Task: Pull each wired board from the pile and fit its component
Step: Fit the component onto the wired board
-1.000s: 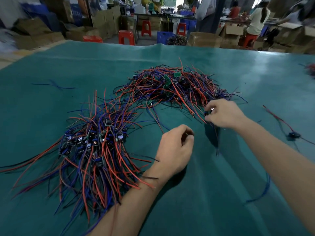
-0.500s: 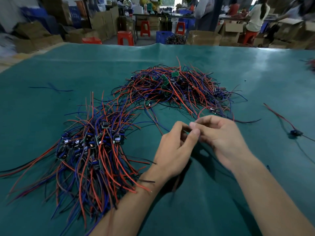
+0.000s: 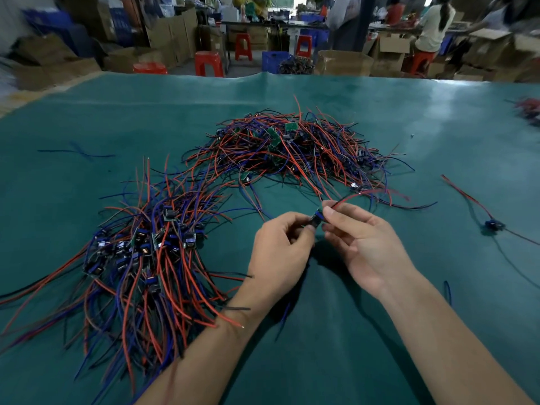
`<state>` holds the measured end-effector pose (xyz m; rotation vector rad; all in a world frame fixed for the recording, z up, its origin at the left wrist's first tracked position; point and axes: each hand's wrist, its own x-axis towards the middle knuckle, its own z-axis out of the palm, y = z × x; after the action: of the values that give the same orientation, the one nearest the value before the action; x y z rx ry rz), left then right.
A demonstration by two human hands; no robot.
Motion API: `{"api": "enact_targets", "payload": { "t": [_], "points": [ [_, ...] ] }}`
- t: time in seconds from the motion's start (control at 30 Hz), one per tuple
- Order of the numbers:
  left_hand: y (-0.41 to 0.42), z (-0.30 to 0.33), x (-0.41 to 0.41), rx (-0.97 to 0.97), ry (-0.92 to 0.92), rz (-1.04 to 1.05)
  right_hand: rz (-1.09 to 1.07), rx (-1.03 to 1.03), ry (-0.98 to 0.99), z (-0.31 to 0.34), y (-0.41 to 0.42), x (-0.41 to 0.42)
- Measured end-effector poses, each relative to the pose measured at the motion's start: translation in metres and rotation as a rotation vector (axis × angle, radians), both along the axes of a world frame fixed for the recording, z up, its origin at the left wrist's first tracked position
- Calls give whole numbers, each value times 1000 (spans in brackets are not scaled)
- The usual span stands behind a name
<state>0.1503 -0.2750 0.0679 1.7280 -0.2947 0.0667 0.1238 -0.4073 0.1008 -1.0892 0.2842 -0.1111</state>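
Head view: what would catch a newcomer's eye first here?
Two tangled piles of red and blue wires: the far pile at the centre of the green table and the near pile to the left. In front of them, the left hand and right hand together pinch one small wired board.

You sit in a small electronics assembly workshop. Your bench is a broad table under a green cover (image 3: 380, 118), heaped with piles of wired boards (image 3: 292, 150) trailing red, blue and black leads. Past its far edge, cardboard boxes (image 3: 344, 62) stand stacked and open on the floor among red plastic stools (image 3: 208, 63) and a blue crate (image 3: 274, 60). Further back, other people (image 3: 432, 24) sit or stand at another long table (image 3: 277, 23) crowded with goods. Boxes line the left wall too, so the room reads as a packing and production floor.
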Motion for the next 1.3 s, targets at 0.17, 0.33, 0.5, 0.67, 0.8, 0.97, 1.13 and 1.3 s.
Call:
{"api": "enact_targets", "payload": {
  "t": [0.17, 0.33, 0.5, 0.67, 0.8, 0.97, 1.13, 1.3],
  "points": [
    [2, 1, 0, 90, -11, -35, -9, -173, -71, -3, -4, 1],
    [1, 0, -1, 182, -42, -66, -312, -630, -176, -5, -23, 6],
    [0, 0, -4, 188, -70, -90, -585, -549, -146, 0, -56, 7],
    [1, 2, -1, 145, -41, -3, -881, -232, 31, -1, -70, 6],
    [-1, 2, 2, 52, -18, 66, -465, -284, 69, -3, -39, 8],
    [-1, 1, -1, 134, -111, 7, -91, -619, -162, -14, 7, 5],
    [0, 3, -4, 215, -162, -71, -337, -642, -267, -2, -11, 7],
    [0, 4, -9, 238, -160, -146, -685, -477, -368, 55, -38, 0]
  ]
}}
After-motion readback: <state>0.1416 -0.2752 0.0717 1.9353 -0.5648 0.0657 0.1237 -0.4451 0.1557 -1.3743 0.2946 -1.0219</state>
